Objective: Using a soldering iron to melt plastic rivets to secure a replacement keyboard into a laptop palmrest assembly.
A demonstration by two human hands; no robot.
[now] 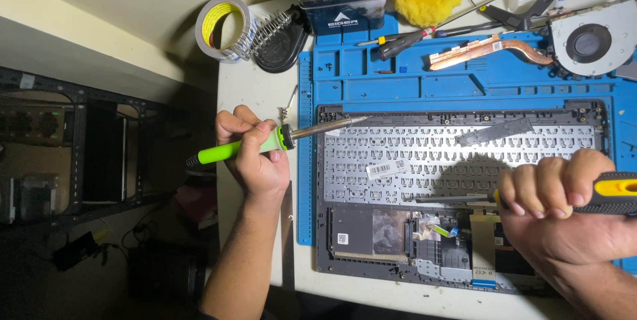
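At the worktop's left edge, left hand [255, 160] grips green soldering iron [265, 142], tip over the keyboard frame [458, 160] top-left corner on blue mat [411, 81]. Right hand [564, 207] fisted around yellow-black tool [614, 194]. Frame stripped, fan [590, 41] out; keyboard not lifted.

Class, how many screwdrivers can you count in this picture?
2. One screwdriver lies on the blue mat by the yellow cloth; the right hand grips another. More may be hidden.

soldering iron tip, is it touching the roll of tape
No, the soldering iron in the left hand points its tip over the keyboard frame, far from the tape roll.
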